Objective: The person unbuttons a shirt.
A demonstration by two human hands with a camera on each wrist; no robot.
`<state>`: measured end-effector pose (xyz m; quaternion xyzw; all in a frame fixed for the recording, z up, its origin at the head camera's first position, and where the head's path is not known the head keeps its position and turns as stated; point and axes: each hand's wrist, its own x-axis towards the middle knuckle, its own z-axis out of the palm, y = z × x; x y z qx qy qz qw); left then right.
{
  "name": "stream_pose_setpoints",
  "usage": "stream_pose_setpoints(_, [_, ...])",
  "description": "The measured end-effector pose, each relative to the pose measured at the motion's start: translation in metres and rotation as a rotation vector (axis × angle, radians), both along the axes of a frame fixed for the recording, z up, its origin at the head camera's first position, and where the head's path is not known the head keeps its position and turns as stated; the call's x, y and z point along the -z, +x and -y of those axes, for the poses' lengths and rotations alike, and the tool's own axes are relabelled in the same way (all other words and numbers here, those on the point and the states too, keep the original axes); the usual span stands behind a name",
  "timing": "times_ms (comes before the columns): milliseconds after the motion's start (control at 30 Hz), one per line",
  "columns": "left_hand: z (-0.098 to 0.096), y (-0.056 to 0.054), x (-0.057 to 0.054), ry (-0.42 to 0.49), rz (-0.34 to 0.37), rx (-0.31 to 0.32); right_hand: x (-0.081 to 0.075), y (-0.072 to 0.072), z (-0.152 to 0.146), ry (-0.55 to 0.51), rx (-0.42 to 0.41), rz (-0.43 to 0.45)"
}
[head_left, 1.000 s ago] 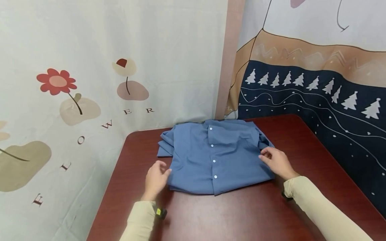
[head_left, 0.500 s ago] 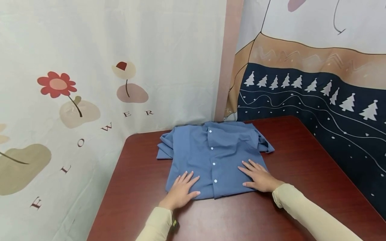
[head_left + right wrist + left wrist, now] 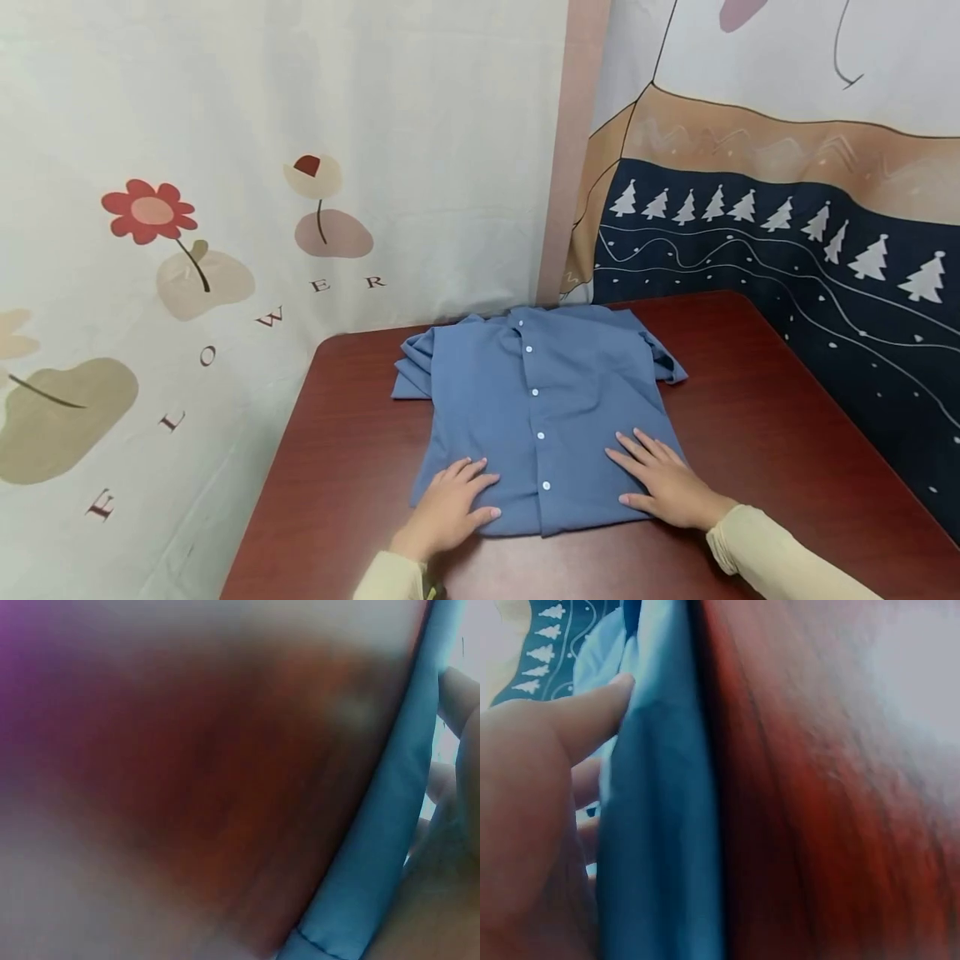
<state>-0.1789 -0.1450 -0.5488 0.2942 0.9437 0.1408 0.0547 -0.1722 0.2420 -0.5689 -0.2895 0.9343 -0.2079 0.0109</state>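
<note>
A blue button-up shirt (image 3: 487, 400) lies folded on the dark red table, its row of white buttons facing up and running down the middle. The left hand (image 3: 448, 507) rests flat on the shirt's near left corner with fingers spread. On the near right corner the right hand (image 3: 667, 482) lies the same way, fingers spread over the cloth. In the left wrist view the thumb (image 3: 592, 720) touches the top of the shirt's near edge (image 3: 660, 802). The right wrist view is blurred, but the shirt's edge (image 3: 382, 825) shows beside the hand.
The dark red table (image 3: 337, 442) extends around the shirt on all sides. A pale curtain with flower prints (image 3: 420, 150) hangs behind it. To the right hangs a dark blue cloth printed with white trees (image 3: 750, 258).
Both hands moved from the shirt's sides onto its near corners, then toward the person. The shirt's near edge came along, its front is smoother and longer, and another button shows.
</note>
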Motion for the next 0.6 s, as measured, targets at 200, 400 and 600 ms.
stream_pose_setpoints(200, [-0.006, -0.007, -0.005, 0.092, -0.083, -0.026, -0.001, -0.003, 0.004, 0.027, 0.064, -0.006])
stream_pose_setpoints(400, [-0.016, -0.032, -0.009, 0.098, -0.095, -0.057, -0.007, -0.033, 0.017, 0.014, 0.111, -0.105])
stream_pose_setpoints(600, [-0.021, -0.050, -0.003, 0.015, -0.002, -0.092, -0.005, -0.057, 0.025, 0.049, 0.077, -0.069])
